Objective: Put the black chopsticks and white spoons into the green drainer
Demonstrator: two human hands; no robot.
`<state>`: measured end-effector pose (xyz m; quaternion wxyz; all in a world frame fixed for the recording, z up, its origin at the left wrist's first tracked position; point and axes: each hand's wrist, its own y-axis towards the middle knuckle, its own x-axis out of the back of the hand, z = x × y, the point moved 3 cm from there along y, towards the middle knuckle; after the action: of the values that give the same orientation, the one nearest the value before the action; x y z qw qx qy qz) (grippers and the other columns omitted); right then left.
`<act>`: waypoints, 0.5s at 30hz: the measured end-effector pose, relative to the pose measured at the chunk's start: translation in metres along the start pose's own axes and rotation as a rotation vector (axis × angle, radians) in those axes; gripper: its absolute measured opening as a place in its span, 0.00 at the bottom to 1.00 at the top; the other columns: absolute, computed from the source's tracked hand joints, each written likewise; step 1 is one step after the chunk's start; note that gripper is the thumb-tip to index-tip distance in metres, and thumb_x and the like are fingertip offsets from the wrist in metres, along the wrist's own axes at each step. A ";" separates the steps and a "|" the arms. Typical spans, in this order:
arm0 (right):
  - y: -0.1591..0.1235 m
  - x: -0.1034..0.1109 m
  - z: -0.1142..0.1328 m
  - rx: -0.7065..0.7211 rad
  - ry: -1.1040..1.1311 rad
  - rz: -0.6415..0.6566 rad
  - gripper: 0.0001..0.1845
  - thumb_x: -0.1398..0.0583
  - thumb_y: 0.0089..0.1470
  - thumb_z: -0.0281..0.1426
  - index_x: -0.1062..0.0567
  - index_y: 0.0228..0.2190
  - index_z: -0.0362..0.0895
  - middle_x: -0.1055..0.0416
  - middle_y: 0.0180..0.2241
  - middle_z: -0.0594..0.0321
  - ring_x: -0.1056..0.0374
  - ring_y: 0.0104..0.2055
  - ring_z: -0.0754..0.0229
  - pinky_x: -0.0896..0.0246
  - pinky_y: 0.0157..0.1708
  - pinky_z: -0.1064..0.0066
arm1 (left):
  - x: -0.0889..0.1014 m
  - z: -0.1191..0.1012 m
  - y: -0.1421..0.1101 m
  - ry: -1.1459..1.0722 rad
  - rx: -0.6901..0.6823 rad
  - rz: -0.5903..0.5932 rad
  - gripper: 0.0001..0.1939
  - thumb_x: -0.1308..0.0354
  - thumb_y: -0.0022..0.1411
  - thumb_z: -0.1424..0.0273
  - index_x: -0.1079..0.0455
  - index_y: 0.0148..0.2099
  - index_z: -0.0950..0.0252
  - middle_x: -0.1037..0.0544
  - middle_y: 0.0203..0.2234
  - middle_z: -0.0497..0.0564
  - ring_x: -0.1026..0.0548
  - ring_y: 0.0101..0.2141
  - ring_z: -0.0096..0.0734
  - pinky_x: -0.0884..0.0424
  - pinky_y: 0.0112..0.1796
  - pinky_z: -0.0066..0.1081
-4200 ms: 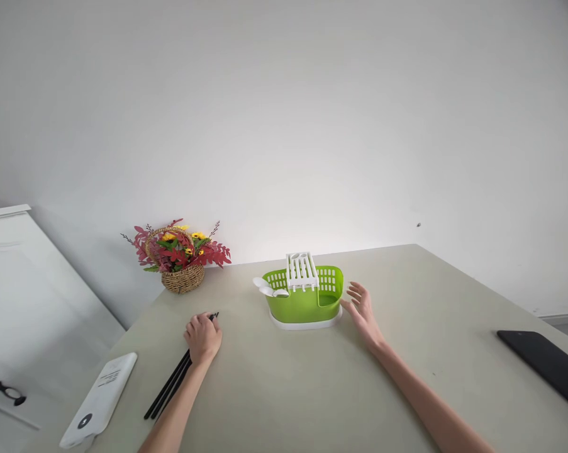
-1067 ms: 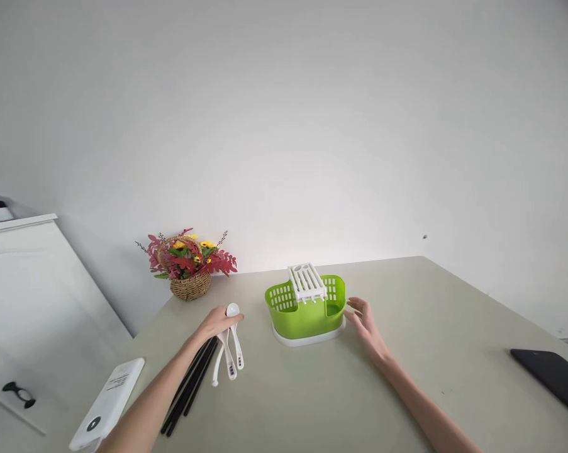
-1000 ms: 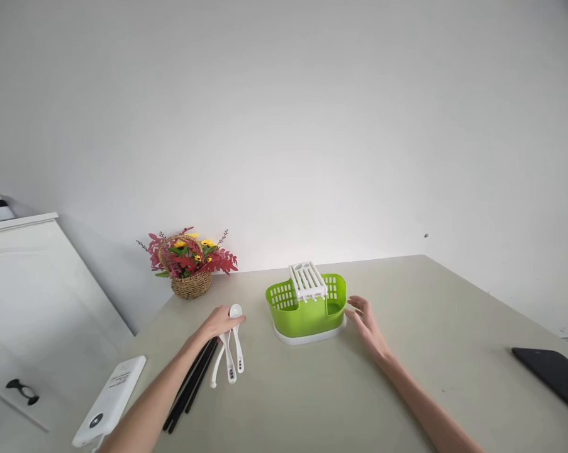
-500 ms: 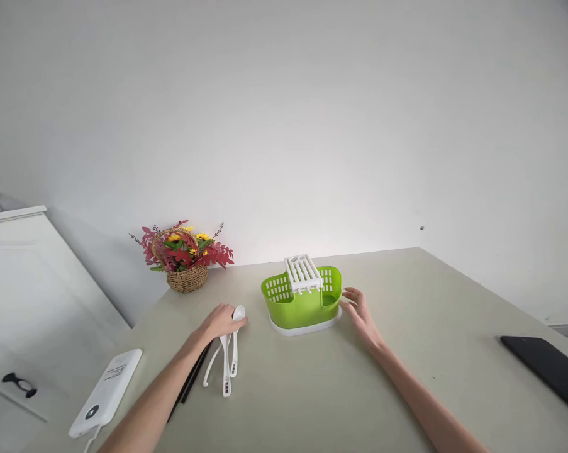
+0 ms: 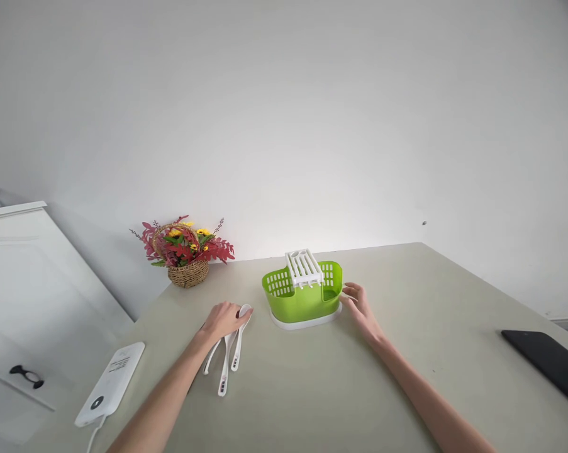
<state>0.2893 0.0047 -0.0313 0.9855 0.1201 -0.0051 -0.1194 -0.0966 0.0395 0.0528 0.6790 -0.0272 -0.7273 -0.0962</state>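
My left hand [image 5: 224, 319] is closed on a white spoon [image 5: 239, 343], pinching it near its bowl. Another white spoon [image 5: 224, 371] and a curved white handle [image 5: 211, 357] lie beside it, their upper ends hidden under the hand. Dark chopsticks are almost wholly covered by my left forearm. To the right stands a green plastic cutlery basket [image 5: 302, 307] with a white slotted rack [image 5: 305, 267] across its top and a white base tray [image 5: 307, 324]. At the basket's right end is my right hand [image 5: 359, 311], fingers spread, the tips at or against its wall.
A wicker basket of artificial flowers [image 5: 189, 274] stands at the table's back left. On the left edge lies a white device [image 5: 111, 384] with a cable. A black phone [image 5: 545, 362] rests at the right. Beyond the table's left side is a white cabinet [image 5: 29, 289].
My left hand has shifted slightly right, and the spoon in it has moved and tilted. The chopsticks have become mostly hidden by the forearm. My right hand stays by the basket.
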 end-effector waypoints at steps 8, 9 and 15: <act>-0.003 0.001 0.004 0.004 -0.010 -0.026 0.30 0.41 0.56 0.51 0.35 0.55 0.52 0.31 0.56 0.55 0.35 0.60 0.47 0.39 0.59 0.52 | 0.014 -0.011 0.004 0.089 -0.007 -0.125 0.23 0.52 0.68 0.50 0.26 0.36 0.62 0.21 0.38 0.58 0.21 0.37 0.45 0.36 0.38 0.33; -0.003 0.001 0.005 0.000 -0.013 -0.033 0.30 0.41 0.57 0.52 0.36 0.56 0.52 0.32 0.56 0.55 0.35 0.60 0.48 0.40 0.60 0.52 | 0.021 -0.014 0.006 0.098 -0.006 -0.167 0.23 0.53 0.69 0.51 0.26 0.38 0.62 0.21 0.39 0.58 0.21 0.37 0.44 0.36 0.38 0.33; 0.001 0.005 -0.005 -0.042 -0.044 -0.092 0.29 0.46 0.59 0.53 0.35 0.56 0.52 0.32 0.56 0.56 0.37 0.61 0.48 0.42 0.60 0.56 | 0.082 -0.078 0.022 -0.106 -0.116 -0.588 0.20 0.60 0.75 0.60 0.28 0.44 0.63 0.22 0.43 0.58 0.25 0.48 0.44 0.36 0.51 0.38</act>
<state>0.2949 0.0055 -0.0364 0.9810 0.0969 -0.0187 -0.1672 -0.0219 0.0400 0.1416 0.5803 0.1408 -0.7319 -0.3283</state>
